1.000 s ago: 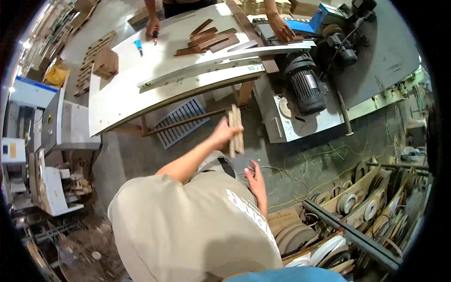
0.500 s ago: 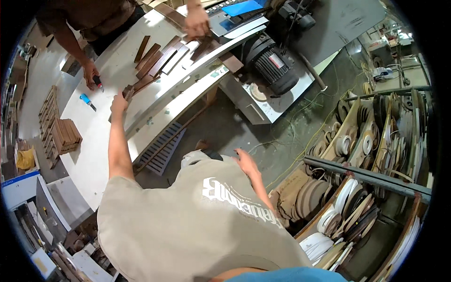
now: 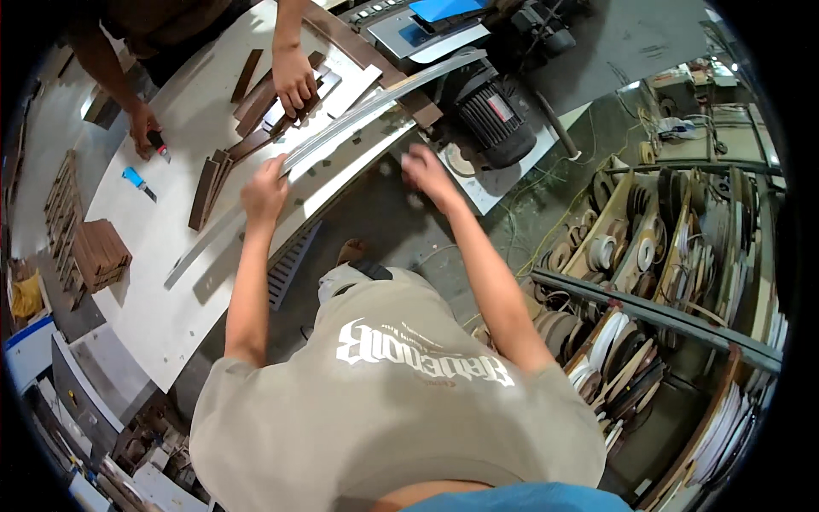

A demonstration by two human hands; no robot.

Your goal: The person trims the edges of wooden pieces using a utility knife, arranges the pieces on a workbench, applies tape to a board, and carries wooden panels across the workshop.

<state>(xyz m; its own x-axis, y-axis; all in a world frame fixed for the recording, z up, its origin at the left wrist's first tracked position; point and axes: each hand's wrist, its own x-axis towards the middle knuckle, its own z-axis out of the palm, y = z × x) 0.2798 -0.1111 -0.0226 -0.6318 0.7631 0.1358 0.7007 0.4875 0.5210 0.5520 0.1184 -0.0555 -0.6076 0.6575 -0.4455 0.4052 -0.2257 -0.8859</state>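
My left hand (image 3: pixel 265 189) is closed at the pale metal rail (image 3: pixel 350 119) along the near side of the white table (image 3: pixel 136 299); whether it grips the rail or a thin piece is hidden. My right hand (image 3: pixel 426 177), smeared by motion, is off the table's edge, near the black motor (image 3: pixel 493 124). A few brown wood strips (image 3: pixel 207 189) lie beside my left hand. Farther back, a co-worker's hand (image 3: pixel 294 84) reaches into a group of brown strips (image 3: pixel 256 111). The co-worker's other hand (image 3: pixel 141 128) is at a red-and-black utility knife (image 3: pixel 157 142).
A blue utility knife (image 3: pixel 135 179) lies on the table. Stacked brown pieces (image 3: pixel 102 252) stand by its left edge. A machine with a blue cover (image 3: pixel 444 8) is at the back. Racks of edging rolls (image 3: pixel 610 252) fill the right side; a yellow cable (image 3: pixel 559 230) crosses the floor.
My left hand has let go of the brown strips and moved right to the rail. My right hand has risen toward the motor. The co-worker's hand has shifted left onto the strips.
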